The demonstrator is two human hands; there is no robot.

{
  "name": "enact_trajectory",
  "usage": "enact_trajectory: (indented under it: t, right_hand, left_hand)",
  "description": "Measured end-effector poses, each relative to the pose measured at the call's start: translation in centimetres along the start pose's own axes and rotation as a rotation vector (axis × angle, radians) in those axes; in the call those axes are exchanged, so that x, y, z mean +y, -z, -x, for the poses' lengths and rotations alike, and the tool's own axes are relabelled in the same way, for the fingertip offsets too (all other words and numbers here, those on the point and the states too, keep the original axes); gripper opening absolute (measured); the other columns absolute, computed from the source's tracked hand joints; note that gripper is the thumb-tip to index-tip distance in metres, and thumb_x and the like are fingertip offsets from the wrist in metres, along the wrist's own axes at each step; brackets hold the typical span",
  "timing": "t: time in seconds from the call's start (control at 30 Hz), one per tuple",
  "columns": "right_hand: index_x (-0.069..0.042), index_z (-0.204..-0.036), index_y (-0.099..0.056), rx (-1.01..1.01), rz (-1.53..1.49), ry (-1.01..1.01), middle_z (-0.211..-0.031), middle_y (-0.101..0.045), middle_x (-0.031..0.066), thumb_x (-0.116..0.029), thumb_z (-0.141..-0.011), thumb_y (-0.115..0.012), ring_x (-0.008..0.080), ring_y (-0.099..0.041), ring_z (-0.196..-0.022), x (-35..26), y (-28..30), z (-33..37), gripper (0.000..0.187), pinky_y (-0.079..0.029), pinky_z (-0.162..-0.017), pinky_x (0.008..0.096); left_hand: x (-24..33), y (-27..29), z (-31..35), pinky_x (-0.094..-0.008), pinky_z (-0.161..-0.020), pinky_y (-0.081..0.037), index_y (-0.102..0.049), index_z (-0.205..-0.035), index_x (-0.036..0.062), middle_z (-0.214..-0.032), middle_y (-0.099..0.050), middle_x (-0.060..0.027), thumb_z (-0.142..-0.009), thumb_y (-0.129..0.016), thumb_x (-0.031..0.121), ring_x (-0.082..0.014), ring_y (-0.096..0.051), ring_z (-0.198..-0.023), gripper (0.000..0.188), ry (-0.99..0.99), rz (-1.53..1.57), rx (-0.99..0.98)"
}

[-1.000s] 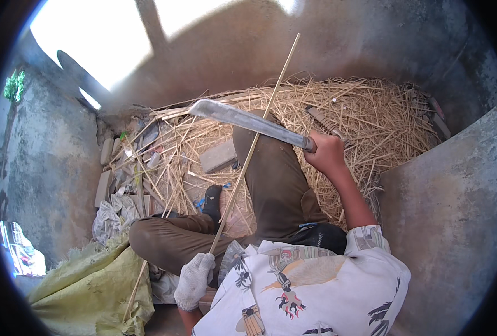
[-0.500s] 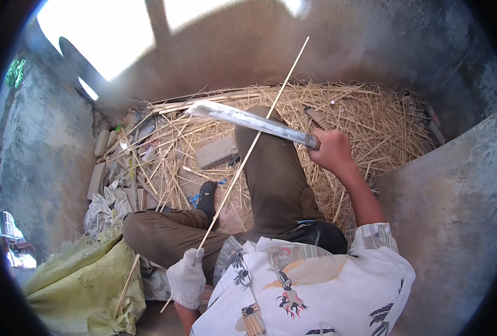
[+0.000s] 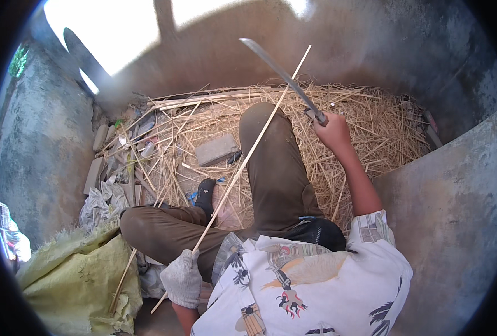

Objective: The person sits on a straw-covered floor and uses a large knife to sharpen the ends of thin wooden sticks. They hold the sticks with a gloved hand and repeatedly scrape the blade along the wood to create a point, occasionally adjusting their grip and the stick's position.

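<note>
My left hand (image 3: pixel 182 279), in a pale knitted glove, is closed round the lower part of a long thin bamboo strip (image 3: pixel 238 173). The strip slants up and away to the right, passing over my raised right knee, and a short end sticks out below the glove. My bare right hand (image 3: pixel 334 133) grips the handle of a machete (image 3: pixel 282 73) beyond the knee. Its long blade points up and to the left, seen nearly edge-on, and crosses the strip near the far end. Whether blade and strip touch, I cannot tell.
Loose straw-coloured shavings (image 3: pixel 366 120) cover the floor ahead and to the right. A grey brick (image 3: pixel 217 150) lies near my foot. At the left are a yellow-green woven sack (image 3: pixel 83 274), crumpled plastic (image 3: pixel 104 203) and rubble. Concrete walls (image 3: pixel 41 151) close in around me.
The machete has swung from lying across the strip, pointing left, to pointing upward near the strip's far end, its blade turned edge-on. My left hand has shifted slightly down and left.
</note>
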State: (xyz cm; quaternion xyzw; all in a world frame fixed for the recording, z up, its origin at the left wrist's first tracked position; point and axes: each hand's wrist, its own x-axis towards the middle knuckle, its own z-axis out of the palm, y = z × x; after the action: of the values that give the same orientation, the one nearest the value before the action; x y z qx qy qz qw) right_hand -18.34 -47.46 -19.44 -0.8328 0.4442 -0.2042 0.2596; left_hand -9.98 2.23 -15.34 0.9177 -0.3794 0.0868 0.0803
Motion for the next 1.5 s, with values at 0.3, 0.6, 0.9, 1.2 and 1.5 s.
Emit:
enact_trajectory:
  t: [0.3,0.6,0.9,1.2,1.5]
  right_hand:
    - [-0.007,-0.075,-0.067,0.164,0.184,0.433,-0.069,-0.067,0.0149,-0.030,-0.085,-0.071,0.0337,-0.069,-0.066,2.6,-1.4,1.0,0.025,-0.054,-0.065,0.0440]
    - [-0.004,-0.079,-0.069,0.177,0.031,-0.114,-0.072,-0.069,0.0155,-0.029,-0.087,-0.069,0.0356,-0.070,-0.070,5.5,-0.6,-2.3,0.025,-0.053,-0.067,0.0458]
    - [-0.008,-0.072,-0.064,0.120,0.201,0.418,-0.063,-0.063,0.0152,-0.024,-0.081,-0.073,0.0365,-0.067,-0.064,3.5,0.5,4.4,0.021,-0.053,-0.062,0.0462]
    - [-0.006,-0.075,-0.065,0.129,0.041,0.105,-0.063,-0.064,0.0157,-0.026,-0.083,-0.072,0.0379,-0.066,-0.063,3.8,-1.7,4.0,0.023,-0.052,-0.064,0.0470]
    - [-0.004,-0.076,-0.065,0.142,-0.078,-0.032,-0.063,-0.064,0.0146,-0.024,-0.084,-0.070,0.0346,-0.065,-0.062,4.8,-3.0,2.0,0.022,-0.051,-0.063,0.0453]
  left_hand:
    - [-0.7,0.5,0.3,-0.0455,-0.052,-0.045,-0.055,-0.078,0.0119,-0.060,-0.054,-0.0087,-0.098,-0.068,0.025,-0.0314,-0.060,-0.057,0.027,0.003,-0.080,-0.004]
    - [-1.0,1.5,0.4,-0.0439,-0.052,-0.043,-0.059,-0.083,0.0115,-0.063,-0.050,-0.0096,-0.100,-0.066,0.019,-0.0313,-0.056,-0.058,0.021,-0.009,-0.121,0.016]
    - [-1.9,1.3,0.8,-0.0430,-0.056,-0.047,-0.068,-0.100,0.0118,-0.068,-0.060,-0.0041,-0.090,-0.076,0.021,-0.0280,-0.060,-0.062,0.016,-0.045,-0.196,0.194]
    - [-1.6,1.1,0.3,-0.0418,-0.055,-0.045,-0.065,-0.086,0.0129,-0.064,-0.054,-0.0075,-0.088,-0.079,0.018,-0.0294,-0.057,-0.059,0.015,0.064,-0.033,0.158]
    - [-1.3,1.1,0.1,-0.0422,-0.056,-0.045,-0.066,-0.084,0.0104,-0.067,-0.056,-0.0102,-0.089,-0.079,0.019,-0.0314,-0.057,-0.060,0.016,0.101,0.109,0.199]
